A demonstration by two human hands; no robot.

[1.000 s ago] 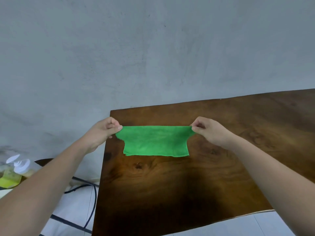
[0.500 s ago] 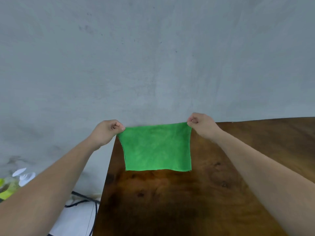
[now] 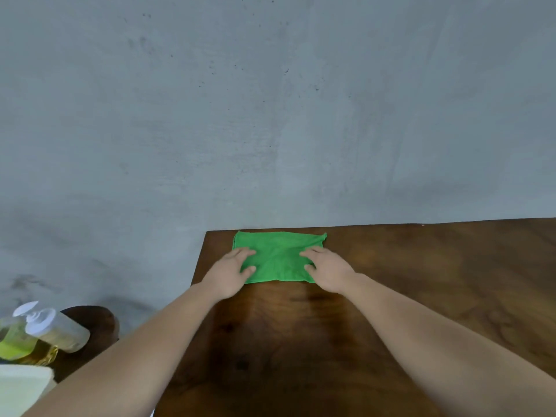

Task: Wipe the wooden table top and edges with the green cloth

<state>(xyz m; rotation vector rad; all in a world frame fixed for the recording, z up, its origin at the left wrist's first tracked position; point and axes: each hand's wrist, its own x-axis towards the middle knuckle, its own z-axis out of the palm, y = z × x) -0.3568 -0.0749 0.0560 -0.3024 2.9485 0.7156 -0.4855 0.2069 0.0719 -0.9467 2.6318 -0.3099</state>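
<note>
The green cloth lies flat on the dark wooden table, close to its far left corner by the wall. My left hand rests palm down on the cloth's left part, fingers spread. My right hand rests palm down on its right part, fingers spread as well. Both hands press on the cloth and neither pinches it. The near corners of the cloth are hidden under my hands.
A grey wall rises right behind the table's far edge. At the lower left, beside the table, two clear bottles with white caps stand on a small dark round stool. A pale object lies below them.
Earlier both hands held the cloth up by its top corners. Now the cloth is spread flat near the far left corner and both palms lie on it.
</note>
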